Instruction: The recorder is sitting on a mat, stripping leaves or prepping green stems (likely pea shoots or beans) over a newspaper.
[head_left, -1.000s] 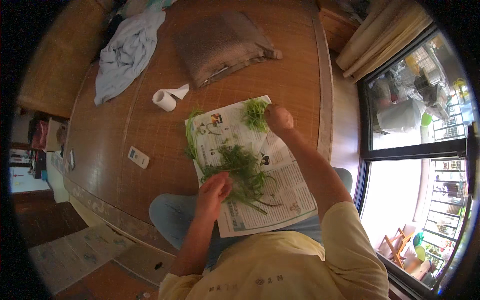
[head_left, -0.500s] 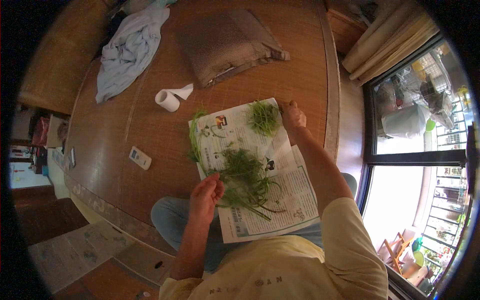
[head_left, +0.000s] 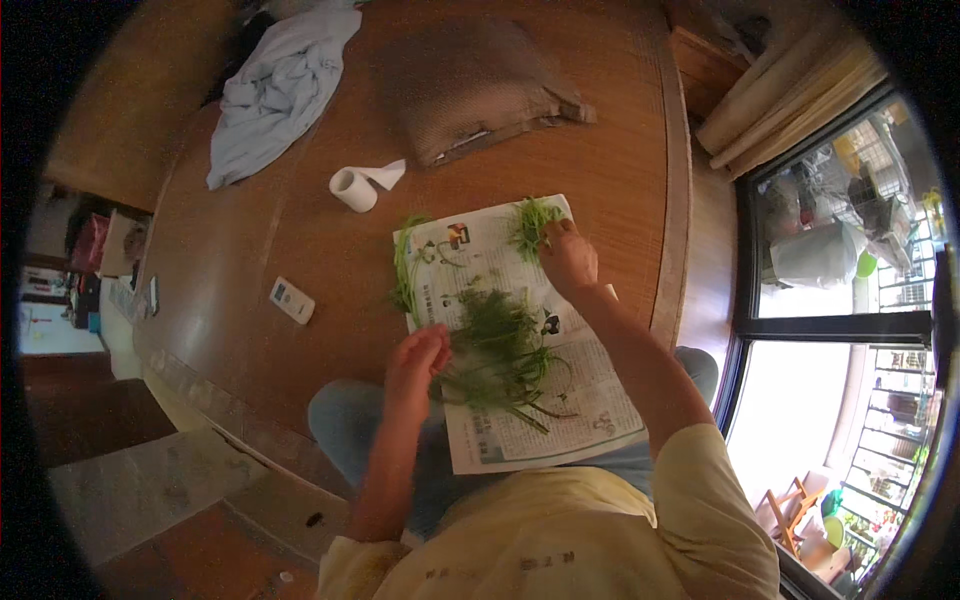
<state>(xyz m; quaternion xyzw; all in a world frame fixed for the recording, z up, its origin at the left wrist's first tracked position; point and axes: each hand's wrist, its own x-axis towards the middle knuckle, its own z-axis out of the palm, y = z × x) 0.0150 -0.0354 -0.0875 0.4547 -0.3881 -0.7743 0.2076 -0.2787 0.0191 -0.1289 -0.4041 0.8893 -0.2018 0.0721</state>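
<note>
A sheet of newspaper [head_left: 592, 368] lies across my lap and the boards in front of me. On its middle rests a heap of feathery green herbs [head_left: 495, 330], long stems pointing towards me. A smaller bunch of green sprigs [head_left: 530, 222] sits at the far right corner, and long thin stems [head_left: 404, 275] line the left edge. My right hand [head_left: 570, 258] is at the small bunch, its fingertips closed on sprigs there. Beside the heap's left side, my left hand [head_left: 420, 362] has its fingers curled together; blur hides whatever is between them.
A toilet paper roll [head_left: 354, 190] with a loose end and a white remote control [head_left: 292, 301] lie on the wooden platform [head_left: 230, 255]. Farther off are a brown cushion [head_left: 480, 90] and a crumpled pale blue cloth [head_left: 285, 95]. A window [head_left: 830, 325] stands at the right.
My right hand has moved left from beside the small bunch onto its near edge. My left hand has shifted slightly up, blurred by motion. The whole view has moved a little.
</note>
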